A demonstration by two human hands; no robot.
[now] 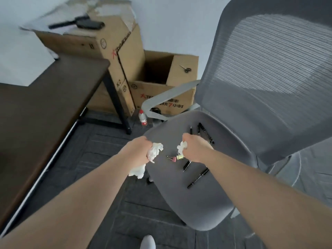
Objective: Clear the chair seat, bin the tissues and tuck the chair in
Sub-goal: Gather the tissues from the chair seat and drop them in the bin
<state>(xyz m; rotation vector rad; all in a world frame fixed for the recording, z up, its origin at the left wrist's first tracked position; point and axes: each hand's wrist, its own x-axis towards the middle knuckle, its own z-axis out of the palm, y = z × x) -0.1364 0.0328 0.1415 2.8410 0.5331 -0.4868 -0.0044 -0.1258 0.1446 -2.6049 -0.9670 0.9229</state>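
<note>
A grey office chair with a mesh back stands at the right, its seat [199,200] turned toward me. My left hand [139,150] is closed on crumpled white tissue [156,150] at the seat's left edge; more tissue [137,170] hangs below that wrist. My right hand [195,147] grips a smaller tissue wad [181,147] over the middle of the seat. Beside it on the seat lie two binder clips [177,157], one pink and one gold, and several black pens [197,177], some behind my right hand [203,131].
A dark wooden desk [41,112] with black legs fills the left. Behind it stand cardboard boxes [111,42], one open [158,69], with scissors [186,69] on a flap. A plastic bottle [143,117] stands on the grey carpet by the chair's armrest [161,99].
</note>
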